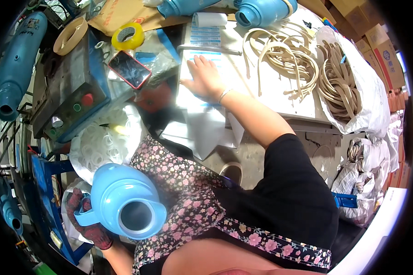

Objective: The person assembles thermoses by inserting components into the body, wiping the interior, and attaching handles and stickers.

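My left hand (95, 234), in a dark red and black knitted glove, is closed round the handle side of a light blue plastic thermos jug (119, 188). The jug tilts against my flowered apron with its wide round mouth towards me; some of my fingers are hidden behind it. Bare, with a thin bracelet at the wrist, my right hand (204, 80) lies flat with fingers spread on a sheet of blue and white labels (206, 39) on the white table. Just beyond its fingertips lies a thin metal bar (209, 48).
Coils of beige strap (284, 57) lie right of my hand, with more in a white sack (374, 87). A phone (129, 69) and yellow tape roll (127, 36) are left, near a machine with a red button (87, 99). A bag of clear rings (101, 146) hangs below.
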Available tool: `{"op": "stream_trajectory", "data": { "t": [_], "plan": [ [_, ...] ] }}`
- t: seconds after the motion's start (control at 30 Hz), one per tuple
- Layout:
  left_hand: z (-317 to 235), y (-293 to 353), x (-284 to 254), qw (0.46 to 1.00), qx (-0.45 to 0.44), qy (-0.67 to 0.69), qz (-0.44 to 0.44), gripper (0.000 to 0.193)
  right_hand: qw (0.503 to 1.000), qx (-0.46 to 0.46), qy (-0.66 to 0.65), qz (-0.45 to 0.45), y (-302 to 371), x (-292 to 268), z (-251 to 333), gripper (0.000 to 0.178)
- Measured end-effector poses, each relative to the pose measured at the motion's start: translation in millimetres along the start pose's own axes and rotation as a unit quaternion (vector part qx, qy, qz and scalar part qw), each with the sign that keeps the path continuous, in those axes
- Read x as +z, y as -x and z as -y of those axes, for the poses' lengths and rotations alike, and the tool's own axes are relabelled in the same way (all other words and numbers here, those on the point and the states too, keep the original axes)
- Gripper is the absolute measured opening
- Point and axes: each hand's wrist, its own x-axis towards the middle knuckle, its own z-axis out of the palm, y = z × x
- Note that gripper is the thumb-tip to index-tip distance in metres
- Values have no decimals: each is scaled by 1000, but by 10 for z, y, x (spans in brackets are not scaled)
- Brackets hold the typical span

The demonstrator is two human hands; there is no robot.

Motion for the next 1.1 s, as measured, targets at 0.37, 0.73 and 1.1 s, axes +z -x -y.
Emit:
{"op": "stream_trajectory", "data": {
  "t": [0.37,0.73,1.1],
  "plan": [
    [-150,7,218,989,-7,-144,-27,34,993,115,17,23,-608,-35,-813,53],
    [-661,-337,180,926,207,-283,-139,57,974,-85,-208,16,802,-341,48,35],
    [-895,125,984,735,413,-336,419,7,992,-55,-116,-15,971,-283,169,17]
  ]
}}
